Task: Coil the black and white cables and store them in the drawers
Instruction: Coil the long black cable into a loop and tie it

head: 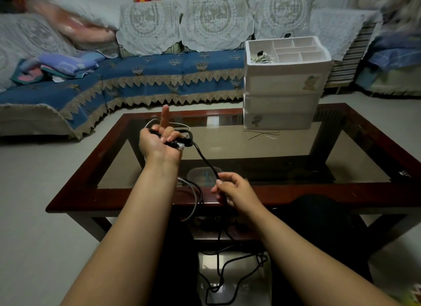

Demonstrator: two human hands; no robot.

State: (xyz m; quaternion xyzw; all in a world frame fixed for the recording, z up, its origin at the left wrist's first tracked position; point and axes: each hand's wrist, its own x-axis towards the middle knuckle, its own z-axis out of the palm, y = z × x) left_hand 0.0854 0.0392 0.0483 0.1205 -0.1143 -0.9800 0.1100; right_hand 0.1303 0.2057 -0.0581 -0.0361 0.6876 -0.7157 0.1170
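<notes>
My left hand point(159, 141) is raised over the glass table point(250, 146), palm toward me, index finger pointing up, the other fingers gripping a coil of black cable point(180, 141) with a clear plug at its end. From there the black cable runs down to my right hand point(232, 189), which pinches it near the table's front edge. The rest trails in loose loops on the floor point(227, 271). A white cable point(193, 196) hangs by my left forearm, and a white loop shows behind my left hand. The white drawer unit point(282, 87) stands at the table's far right, drawers closed.
The unit's top tray point(289, 50) has several compartments; one holds a bundle of ties. A few loose twist ties point(262, 133) lie on the glass in front of the unit. A blue sofa point(136, 77) runs behind the table.
</notes>
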